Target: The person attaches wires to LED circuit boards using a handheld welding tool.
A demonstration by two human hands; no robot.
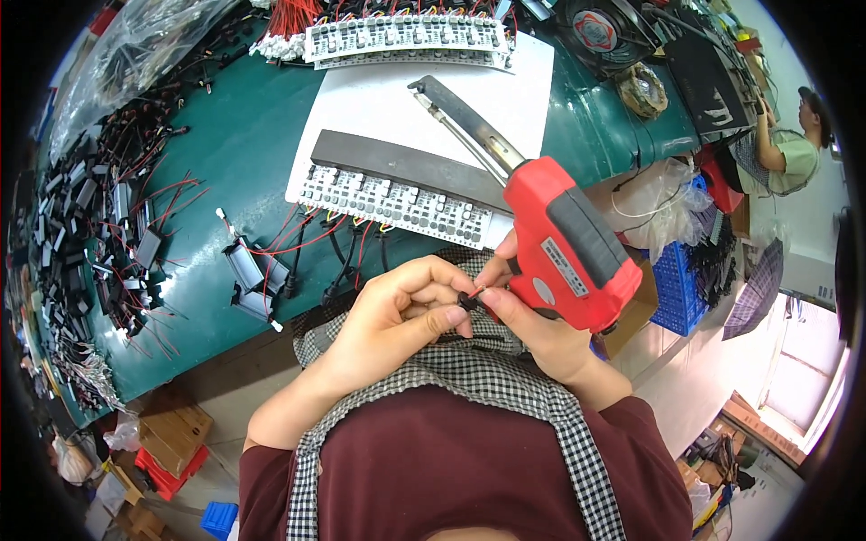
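Note:
My left hand (401, 307) is closed, its thumb and fingers pinching a small black cable connector (467, 301) in front of my apron. My right hand (541, 329) is wrapped round the grip of a red and black soldering gun (568, 243), whose metal tip points up and to the left over the table. The right thumb and forefinger also pinch a thin red wire (479, 291) at the connector. Just beyond my hands, a strip of white circuit boards (397, 206) lies along a dark grey bar (397, 158), with red wires and black cables hanging off its near side.
A white sheet (361, 104) lies under the boards on the green table (234, 99). More board strips (406, 41) are stacked at the back. Grey housings with wires (253, 275) and a large black pile (72, 216) lie left. A fan (600, 32), tape roll (642, 90) and co-worker (785, 153) are right.

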